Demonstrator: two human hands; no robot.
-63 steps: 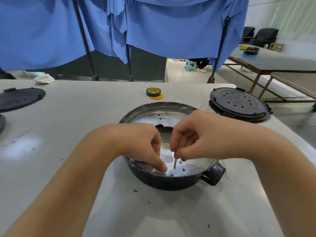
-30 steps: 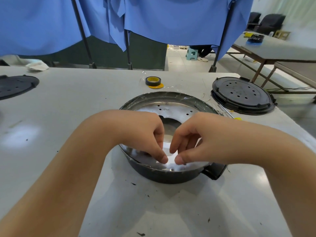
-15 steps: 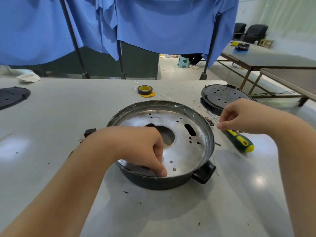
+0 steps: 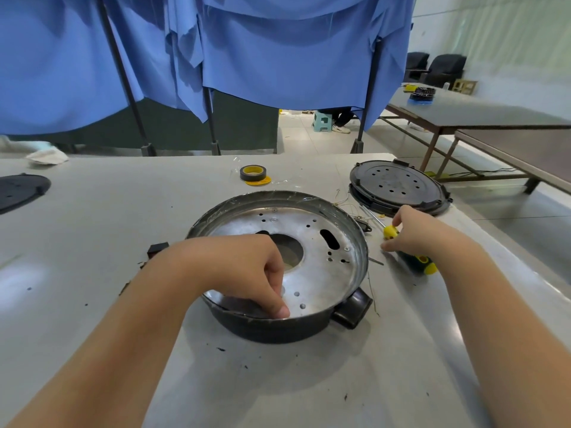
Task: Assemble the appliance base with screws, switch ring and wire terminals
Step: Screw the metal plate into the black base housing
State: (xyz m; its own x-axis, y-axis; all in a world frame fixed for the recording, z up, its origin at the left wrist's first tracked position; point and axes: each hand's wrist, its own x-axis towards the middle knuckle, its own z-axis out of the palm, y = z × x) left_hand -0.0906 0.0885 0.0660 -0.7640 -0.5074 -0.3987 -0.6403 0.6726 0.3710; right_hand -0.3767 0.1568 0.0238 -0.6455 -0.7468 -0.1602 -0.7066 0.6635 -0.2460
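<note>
Head view: appliance base [image 4: 327, 270] mid-table, stiff metal, light-ish, probably slidey. Left hand [image 4: 247, 273] curled, fingertips pinning near rim. Right hand [image 4: 417, 233] closing on screwdriver [image 4: 414, 261] handle, rubbery, easy grab.

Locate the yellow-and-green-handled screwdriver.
Head view, right side: the yellow-and-green-handled screwdriver lies on the table under the right hand, between the round metal appliance base and black perforated lid.
</note>
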